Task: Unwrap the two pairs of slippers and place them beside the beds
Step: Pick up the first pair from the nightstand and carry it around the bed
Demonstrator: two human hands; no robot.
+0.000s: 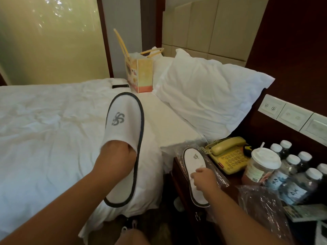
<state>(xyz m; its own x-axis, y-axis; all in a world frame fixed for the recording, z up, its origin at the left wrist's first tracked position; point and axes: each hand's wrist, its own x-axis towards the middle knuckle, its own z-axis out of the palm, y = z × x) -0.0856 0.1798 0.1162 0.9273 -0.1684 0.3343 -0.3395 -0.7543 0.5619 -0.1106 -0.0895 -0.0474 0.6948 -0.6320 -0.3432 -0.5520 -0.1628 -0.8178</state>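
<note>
A white slipper (123,110) with a dark rim and a grey logo is held up over the bed (44,129). My left hand (115,156) is pushed into its toe cap, so the fingers are hidden. A second matching slipper (194,161) lies on the dark nightstand (178,183) on top of opened clear plastic wrap (180,151). My right hand (203,177) pinches this slipper near its middle. Another crumpled clear wrapper (261,200) lies on the nightstand by my right forearm.
A white pillow (208,96) and a yellow paper bag (139,73) sit at the head of the bed. A yellow telephone (228,154), a lidded cup (261,165) and several water bottles (297,179) crowd the nightstand. Wall switches (290,115) are behind them.
</note>
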